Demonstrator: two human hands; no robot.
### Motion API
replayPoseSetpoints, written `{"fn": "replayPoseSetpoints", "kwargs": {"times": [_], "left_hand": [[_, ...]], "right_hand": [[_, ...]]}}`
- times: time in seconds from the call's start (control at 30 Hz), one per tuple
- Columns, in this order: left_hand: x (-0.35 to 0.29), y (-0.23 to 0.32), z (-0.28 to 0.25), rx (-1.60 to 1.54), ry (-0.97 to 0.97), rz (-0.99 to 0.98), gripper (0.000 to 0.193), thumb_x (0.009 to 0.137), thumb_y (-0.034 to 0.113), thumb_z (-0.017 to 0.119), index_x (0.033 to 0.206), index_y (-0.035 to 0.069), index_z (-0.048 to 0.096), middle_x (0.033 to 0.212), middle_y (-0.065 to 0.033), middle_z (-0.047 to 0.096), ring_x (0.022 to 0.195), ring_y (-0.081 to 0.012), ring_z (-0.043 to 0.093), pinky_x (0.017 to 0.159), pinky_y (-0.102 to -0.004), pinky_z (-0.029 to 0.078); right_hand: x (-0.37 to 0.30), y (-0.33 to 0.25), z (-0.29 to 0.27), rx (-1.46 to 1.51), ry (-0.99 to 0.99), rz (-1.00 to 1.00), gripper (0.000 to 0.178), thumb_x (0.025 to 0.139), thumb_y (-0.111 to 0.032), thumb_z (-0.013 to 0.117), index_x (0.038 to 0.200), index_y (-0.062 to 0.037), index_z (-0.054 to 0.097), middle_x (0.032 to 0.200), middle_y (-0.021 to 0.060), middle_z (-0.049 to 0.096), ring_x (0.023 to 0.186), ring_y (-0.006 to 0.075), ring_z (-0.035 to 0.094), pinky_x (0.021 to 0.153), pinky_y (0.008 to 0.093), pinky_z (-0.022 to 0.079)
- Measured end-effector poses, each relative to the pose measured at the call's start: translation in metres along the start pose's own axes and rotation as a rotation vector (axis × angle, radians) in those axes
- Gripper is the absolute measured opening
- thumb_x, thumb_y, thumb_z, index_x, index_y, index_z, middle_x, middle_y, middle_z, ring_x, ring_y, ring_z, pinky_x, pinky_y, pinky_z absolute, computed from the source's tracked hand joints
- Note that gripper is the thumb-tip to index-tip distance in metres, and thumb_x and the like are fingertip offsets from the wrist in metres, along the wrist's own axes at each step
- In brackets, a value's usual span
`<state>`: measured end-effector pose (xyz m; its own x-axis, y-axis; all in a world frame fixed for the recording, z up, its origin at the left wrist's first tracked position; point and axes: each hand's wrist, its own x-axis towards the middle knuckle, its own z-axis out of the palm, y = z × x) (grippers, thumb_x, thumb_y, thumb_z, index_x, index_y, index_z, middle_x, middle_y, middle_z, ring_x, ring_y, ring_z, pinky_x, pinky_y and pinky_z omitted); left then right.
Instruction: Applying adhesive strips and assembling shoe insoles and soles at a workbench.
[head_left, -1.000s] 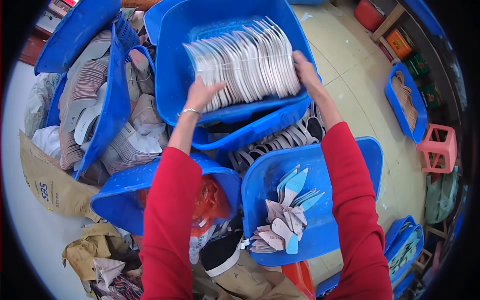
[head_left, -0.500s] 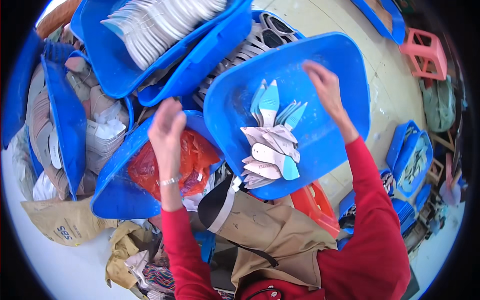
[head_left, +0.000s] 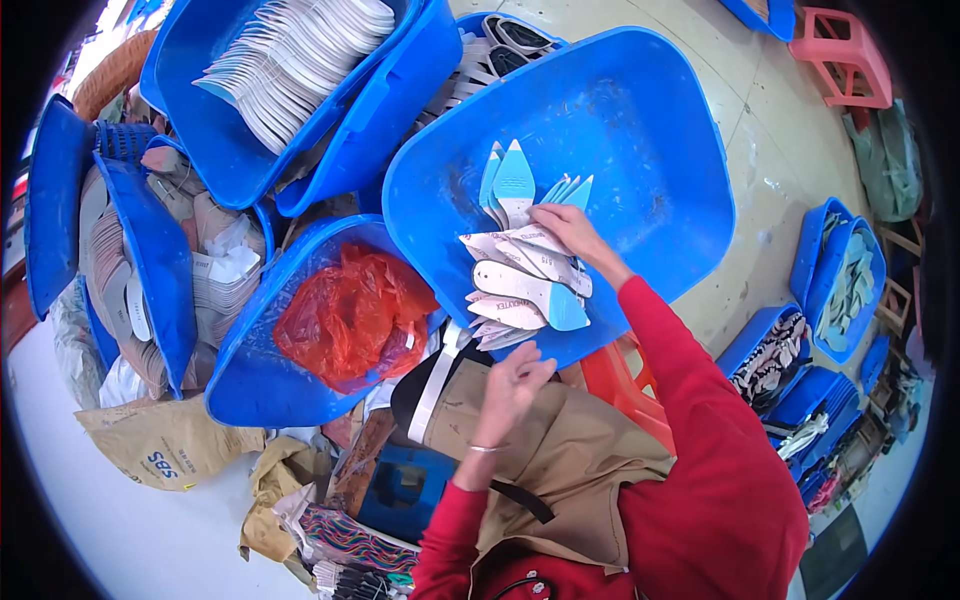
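In a wide blue plastic basin (head_left: 660,190) before me lies a loose pile of shoe insoles (head_left: 505,275), pale with printed undersides, several with light-blue pointed ends. One insole (head_left: 535,290) on top has a pale front part and a blue end. My right hand (head_left: 572,230) is at the far right side of the pile, its fingertips closed on the edge of an insole there. Over my lap, just off the basin's near rim, my left hand (head_left: 515,390) hangs with fingers loosely bent and apart; nothing shows in it.
Left of the basin stands a blue bin (head_left: 240,360) with a crumpled red plastic bag (head_left: 355,315). Farther left, stacked insoles (head_left: 300,60) fill another blue bin. A tan apron (head_left: 570,430) covers my lap. A pink stool (head_left: 845,55) stands at the far right.
My left hand has come from above the red bag rightward and nearer to my lap. My right hand has moved left and down onto the insoles. The view has shifted slightly.
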<state>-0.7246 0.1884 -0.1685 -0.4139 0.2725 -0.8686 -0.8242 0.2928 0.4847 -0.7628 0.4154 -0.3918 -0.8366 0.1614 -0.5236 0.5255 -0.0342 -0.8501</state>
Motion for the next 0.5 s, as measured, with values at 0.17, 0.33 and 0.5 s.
{"fn": "replayPoseSetpoints", "kwargs": {"times": [0.17, 0.33, 0.5], "left_hand": [[0.037, -0.078, 0.017, -0.878, 0.073, -0.285, 0.025, 0.085, 0.006, 0.065, 0.108, -0.004, 0.062, 0.105, -0.0148, 0.064, 0.094, -0.0226, 0.061, 0.09, -0.0364, 0.048], [0.091, -0.112, 0.016, -0.803, 0.288, -0.148, 0.024, 0.082, 0.001, 0.064, 0.105, -0.003, 0.063, 0.105, -0.0144, 0.065, 0.093, -0.0222, 0.061, 0.089, -0.0335, 0.046], [0.083, -0.089, 0.03, -0.817, 0.21, -0.01, 0.029, 0.08, -0.002, 0.062, 0.109, -0.002, 0.063, 0.108, -0.0134, 0.065, 0.095, -0.0206, 0.06, 0.091, -0.0299, 0.043]], "right_hand": [[0.038, 0.006, 0.012, -0.116, -0.401, 0.146, 0.041, 0.095, -0.038, 0.054, 0.113, -0.0036, 0.067, 0.101, 0.0062, 0.07, 0.082, 0.0142, 0.063, 0.072, 0.0249, 0.048], [0.029, -0.012, 0.009, 0.144, -0.352, 0.659, 0.041, 0.094, -0.043, 0.055, 0.104, -0.0058, 0.068, 0.095, 0.0055, 0.07, 0.073, 0.0116, 0.062, 0.065, 0.0238, 0.047], [0.022, -0.024, -0.003, 0.219, -0.35, 0.664, 0.043, 0.092, -0.046, 0.058, 0.102, -0.0061, 0.069, 0.095, 0.0051, 0.069, 0.069, 0.0102, 0.061, 0.062, 0.0223, 0.045]]}}
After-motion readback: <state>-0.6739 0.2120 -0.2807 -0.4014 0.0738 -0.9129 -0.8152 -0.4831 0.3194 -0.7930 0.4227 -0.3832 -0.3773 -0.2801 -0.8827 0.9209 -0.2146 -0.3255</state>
